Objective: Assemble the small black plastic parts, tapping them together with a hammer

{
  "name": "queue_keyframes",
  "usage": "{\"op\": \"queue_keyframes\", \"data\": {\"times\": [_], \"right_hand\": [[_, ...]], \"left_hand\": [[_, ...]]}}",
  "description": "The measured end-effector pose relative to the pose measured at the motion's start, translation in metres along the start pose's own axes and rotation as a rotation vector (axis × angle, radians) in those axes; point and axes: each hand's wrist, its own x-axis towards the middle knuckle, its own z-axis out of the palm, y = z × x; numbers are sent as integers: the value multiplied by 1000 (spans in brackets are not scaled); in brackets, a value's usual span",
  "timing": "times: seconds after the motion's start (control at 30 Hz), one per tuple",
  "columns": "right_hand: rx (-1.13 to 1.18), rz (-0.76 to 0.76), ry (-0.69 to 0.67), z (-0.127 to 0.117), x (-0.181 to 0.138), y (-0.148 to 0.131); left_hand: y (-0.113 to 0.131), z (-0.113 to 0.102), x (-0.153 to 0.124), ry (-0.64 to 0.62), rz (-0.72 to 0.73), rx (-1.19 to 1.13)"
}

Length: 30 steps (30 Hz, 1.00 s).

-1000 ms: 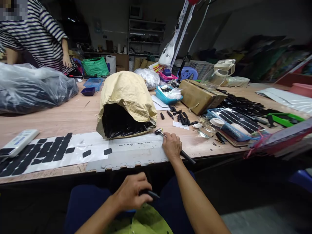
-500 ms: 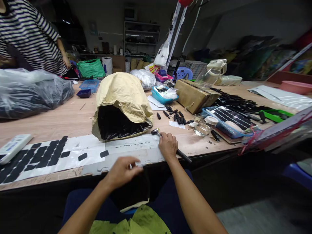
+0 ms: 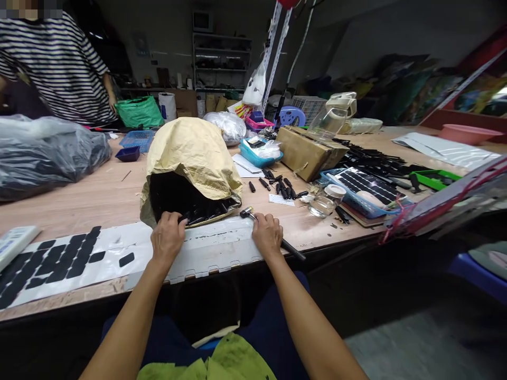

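A tan woven sack [image 3: 194, 153] lies on its side, its dark mouth facing me with several slim black pieces [image 3: 209, 209] inside. My left hand [image 3: 168, 237] is at the lower lip of that mouth, fingers curled together; what they pinch is hard to make out against the dark contents. My right hand [image 3: 268, 233] is wrapped around a small hammer [image 3: 293, 249], whose metal head points left near the sack and whose black handle sticks out to the right. Under both hands runs a pale grey-white strip [image 3: 222, 248] along the table edge.
Black adhesive pads on a white sheet [image 3: 113, 237] and a white device [image 3: 18, 244] lie left. Loose black handles [image 3: 285, 189], a glass jar [image 3: 322, 203], a blue basket [image 3: 364, 203] and a cardboard box [image 3: 311, 153] stand right. A person in stripes [image 3: 59, 68] is behind.
My left hand has moved forward and left from over the table edge to the sack's mouth, its fingers closing. The hammer stays in my right hand. The view has shifted slightly.
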Motion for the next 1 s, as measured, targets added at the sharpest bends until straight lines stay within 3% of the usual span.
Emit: {"op": "queue_keyframes", "data": {"times": [0.1, 0.2, 0.3, 0.43, 0.57, 0.7, 1.0], "right_hand": [[10, -3, -8, -1, 0, -1], [19, -8, -35, -1, 2, 0], [36, 0, -57, -3, 4, 2], [110, -15, -23, -10, -2, 0], [385, -108, 48, -23, -25, -12], [671, -243, -26, -32, -52, -28], [521, -311, -33, -36, -76, -40]], "left_hand": [[13, 10, -18, -30, 244, -137], [20, 32, -26, -148, 329, -257], [19, 49, -24, -207, 310, -353], [15, 52, -19, -235, 282, -412], [17, 49, -19, -247, 235, -412], [19, 50, -19, -259, 180, -429], [23, 49, -19, -252, 129, -435]]}}
